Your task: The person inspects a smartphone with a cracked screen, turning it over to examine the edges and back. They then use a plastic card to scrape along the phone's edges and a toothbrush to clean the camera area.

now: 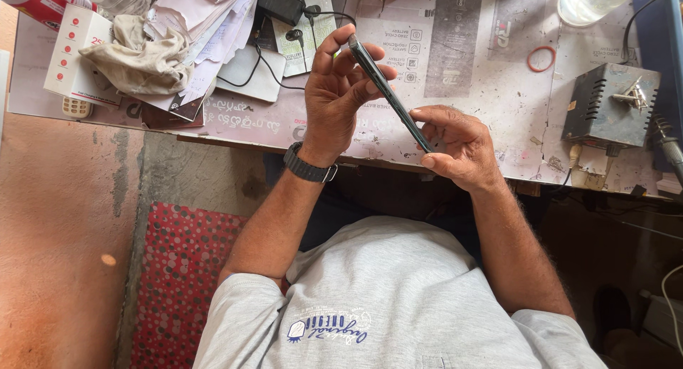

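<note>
A thin dark phone [388, 95] is held edge-on above the front of the worktable [484, 77]. My left hand [338, 102] grips its upper end between thumb and fingers; a black watch sits on that wrist. Lower down, my right hand [459, 145] pinches the phone's bottom end with fingertips along its edge. The phone's screen and back are hidden from view because it is turned sideways.
On the table lie a crumpled beige cloth [142, 56], a pile of papers [206, 27], a black charger with cable [281, 2], a red rubber ring [541, 58], a grey metal box [608, 106] and a clear container [590, 0]. A red dotted mat [181, 276] covers the floor.
</note>
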Demonstrator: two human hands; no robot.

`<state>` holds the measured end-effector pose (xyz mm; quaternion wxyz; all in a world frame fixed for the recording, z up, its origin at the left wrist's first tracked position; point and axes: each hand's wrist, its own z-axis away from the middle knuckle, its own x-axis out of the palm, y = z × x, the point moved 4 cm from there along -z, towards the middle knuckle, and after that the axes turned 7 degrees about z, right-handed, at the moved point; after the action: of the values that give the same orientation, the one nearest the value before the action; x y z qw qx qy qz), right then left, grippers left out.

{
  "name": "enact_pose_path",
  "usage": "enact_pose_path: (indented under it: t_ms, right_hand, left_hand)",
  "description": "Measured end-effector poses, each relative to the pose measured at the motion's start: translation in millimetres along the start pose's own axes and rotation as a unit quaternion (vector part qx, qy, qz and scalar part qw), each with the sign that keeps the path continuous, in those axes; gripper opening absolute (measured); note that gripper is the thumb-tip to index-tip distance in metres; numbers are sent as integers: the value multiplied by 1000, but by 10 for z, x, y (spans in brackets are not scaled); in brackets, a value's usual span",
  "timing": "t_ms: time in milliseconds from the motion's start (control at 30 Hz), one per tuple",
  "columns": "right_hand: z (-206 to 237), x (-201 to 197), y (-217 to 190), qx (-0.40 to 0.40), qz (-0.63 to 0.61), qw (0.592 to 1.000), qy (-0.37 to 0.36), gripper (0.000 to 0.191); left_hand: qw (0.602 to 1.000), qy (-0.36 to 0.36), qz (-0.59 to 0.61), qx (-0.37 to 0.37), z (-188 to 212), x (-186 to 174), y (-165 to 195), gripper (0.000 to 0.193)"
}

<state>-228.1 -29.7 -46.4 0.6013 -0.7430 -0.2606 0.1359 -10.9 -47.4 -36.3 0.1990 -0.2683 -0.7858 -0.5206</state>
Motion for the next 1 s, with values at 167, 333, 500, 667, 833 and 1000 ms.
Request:
enact_pose_path:
  t_ms: [167,333,500,667,833,1000]
  right_hand:
    - [5,-7,10,-4,30,1000,-4,63]
    - [15,-15,35,-8,15,1000,7,61]
    - [13,-20,51,-4,10,1000,27,57]
    - [10,-18,18,-19,77,997,18,61]
    - [-1,-17,11,-12,75,997,8,61]
    - [-13,-16,23,-28,107,994,7,60]
  left_hand:
    - [1000,-1,-10,1,11,-18,-7,65]
    - [999,-17,-34,3,29,-8,25,66]
    - [997,-8,-70,-17,44,-44,158,65]
    - [989,14,-145,-22,64,-19,248,69]
    - [985,39,-163,-39,76,21,284,73]
    - [982,56,-174,-47,95,40,290,75]
